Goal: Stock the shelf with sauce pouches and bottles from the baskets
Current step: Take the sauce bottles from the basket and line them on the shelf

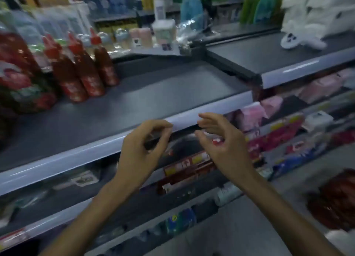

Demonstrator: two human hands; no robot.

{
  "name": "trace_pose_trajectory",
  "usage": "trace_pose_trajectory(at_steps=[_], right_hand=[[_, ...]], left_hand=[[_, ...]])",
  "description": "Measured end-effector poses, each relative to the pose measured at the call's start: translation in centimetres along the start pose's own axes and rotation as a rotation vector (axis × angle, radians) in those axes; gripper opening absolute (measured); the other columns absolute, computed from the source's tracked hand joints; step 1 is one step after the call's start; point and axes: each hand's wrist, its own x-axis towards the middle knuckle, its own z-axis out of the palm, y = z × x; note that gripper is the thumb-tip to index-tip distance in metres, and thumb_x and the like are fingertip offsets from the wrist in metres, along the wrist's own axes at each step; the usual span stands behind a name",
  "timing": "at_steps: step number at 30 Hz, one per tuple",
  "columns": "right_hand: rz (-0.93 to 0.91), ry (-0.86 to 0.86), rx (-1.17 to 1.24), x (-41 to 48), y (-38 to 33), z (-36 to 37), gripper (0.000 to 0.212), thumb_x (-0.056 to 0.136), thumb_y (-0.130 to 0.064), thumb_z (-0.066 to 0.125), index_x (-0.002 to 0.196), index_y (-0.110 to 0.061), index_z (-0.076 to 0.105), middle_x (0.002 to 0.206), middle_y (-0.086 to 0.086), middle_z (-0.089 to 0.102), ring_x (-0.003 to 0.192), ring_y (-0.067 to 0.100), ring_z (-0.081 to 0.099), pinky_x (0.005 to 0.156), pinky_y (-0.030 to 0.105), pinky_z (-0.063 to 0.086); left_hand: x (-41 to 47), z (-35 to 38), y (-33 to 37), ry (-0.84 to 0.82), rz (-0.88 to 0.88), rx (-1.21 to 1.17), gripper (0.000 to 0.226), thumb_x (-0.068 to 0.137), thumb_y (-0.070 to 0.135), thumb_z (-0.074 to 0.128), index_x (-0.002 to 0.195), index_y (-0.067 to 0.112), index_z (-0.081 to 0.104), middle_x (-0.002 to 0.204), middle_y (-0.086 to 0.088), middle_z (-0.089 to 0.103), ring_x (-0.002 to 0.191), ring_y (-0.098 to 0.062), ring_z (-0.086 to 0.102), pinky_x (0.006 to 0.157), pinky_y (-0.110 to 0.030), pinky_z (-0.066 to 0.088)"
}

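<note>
Between loads: left hand (141, 148) loosely curled, empty; right hand (222, 140) relaxed, empty. Bottles (84, 71) far left on shelf (157, 94). Next likely: fetch more

Red bottles (86, 71) upright on shelf (153, 94)

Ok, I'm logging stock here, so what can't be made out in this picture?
Head view, motion-blurred throughout.
Labels on the tall red plastic squeeze bottles on the grey shelf: unreadable.
The red printed pouches: cut by the left edge.
The dark red heap, lower right: basket or goods, cannot tell.
The small red-white bit at the right hand: held, or goods behind it, unclear.
</note>
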Motion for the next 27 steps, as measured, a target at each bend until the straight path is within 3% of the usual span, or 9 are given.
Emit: trace_pose_trajectory(at_steps=[4,6,9,13,16,18,22,25,27], right_hand=[[0.289,0.174,-0.074,-8.7,4.2,-3.6,0.030,0.097,-0.023,0.072,0.126,-0.026,0.064,0.113,-0.012,0.072,0.108,0.007,0.068,0.093,0.027,0.056],[0.477,0.251,-0.142,-14.7,6.9,-5.2,0.030,0.097,-0.026,0.071,0.126,-0.028,0.063,0.112,-0.014,0.070,0.106,0.004,0.067,0.092,0.026,0.056],[0.791,0.367,-0.213,-25.0,11.0,-6.8,0.028,0.095,-0.023,0.073,0.122,-0.024,0.066,0.101,-0.012,0.071,0.096,0.002,0.068,0.090,0.030,0.058],[1.235,0.467,-0.238,-38.4,14.7,-8.2,0.031,0.091,-0.025,0.076,0.119,-0.019,0.066,0.100,0.003,0.074,0.086,0.016,0.071,0.086,0.036,0.058],[1.526,0.455,-0.231,-47.1,16.3,-9.4,0.036,0.092,-0.029,0.074,0.123,-0.013,0.065,0.107,0.008,0.074,0.093,0.023,0.070,0.085,0.031,0.052],[1.694,0.425,-0.216,-52.0,17.1,-10.3,0.039,0.093,-0.030,0.073,0.125,-0.010,0.065,0.110,0.012,0.073,0.104,0.029,0.070,0.084,0.030,0.048],[1.920,0.437,-0.171,-58.6,19.2,-13.5,0.034,0.094,-0.026,0.067,0.123,-0.008,0.067,0.120,0.017,0.072,0.110,0.035,0.068,0.092,0.037,0.053],[2.009,0.393,-0.164,-60.4,21.4,-17.2,0.029,0.099,-0.026,0.060,0.119,-0.007,0.067,0.120,0.019,0.070,0.111,0.037,0.066,0.090,0.037,0.051],[2.021,0.343,-0.135,-60.0,23.3,-19.9,0.029,0.098,-0.025,0.059,0.118,-0.005,0.066,0.121,0.020,0.069,0.111,0.036,0.065,0.090,0.036,0.052]], left_hand=[[-4.1,5.6,1.0,-0.280,0.102,-0.152,0.015,0.102,0.020,0.062,0.111,0.017,0.073,0.104,0.010,0.072,0.092,-0.010,0.069,0.080,-0.020,0.052],[-7.0,9.8,0.9,-0.534,0.027,-0.227,0.017,0.103,0.028,0.062,0.115,0.022,0.071,0.105,0.011,0.072,0.092,-0.008,0.069,0.080,-0.019,0.053],[-12.7,17.4,-1.5,-0.826,-0.174,-0.306,0.014,0.099,0.017,0.066,0.104,0.030,0.069,0.096,0.012,0.072,0.084,-0.004,0.069,0.075,-0.022,0.055],[-20.1,25.9,-5.5,-1.155,-0.276,-0.177,0.016,0.095,0.004,0.068,0.100,0.020,0.069,0.087,0.005,0.070,0.077,-0.001,0.066,0.077,-0.030,0.054],[-24.0,31.0,-7.6,-1.421,-0.297,-0.101,0.008,0.088,0.028,0.067,0.095,0.024,0.067,0.092,0.011,0.068,0.087,-0.016,0.071,0.079,-0.033,0.052],[-25.7,34.5,-8.9,-1.508,-0.442,-0.036,0.017,0.078,0.039,0.065,0.092,0.029,0.067,0.085,0.005,0.070,0.086,-0.031,0.071,0.073,-0.032,0.050],[-26.7,40.6,-7.0,-1.531,-0.745,0.037,0.020,0.078,0.028,0.071,0.096,0.019,0.067,0.083,-0.007,0.072,0.081,-0.028,0.066,0.065,-0.028,0.047],[-26.7,44.2,-5.7,-1.571,-0.718,0.087,0.002,0.100,0.014,0.064,0.098,0.014,0.065,0.084,-0.009,0.070,0.072,-0.022,0.064,0.062,-0.027,0.045],[-26.9,45.9,-5.9,-1.554,-0.725,0.160,0.014,0.103,0.010,0.058,0.093,0.017,0.064,0.082,-0.009,0.070,0.070,-0.020,0.063,0.061,-0.027,0.044]])
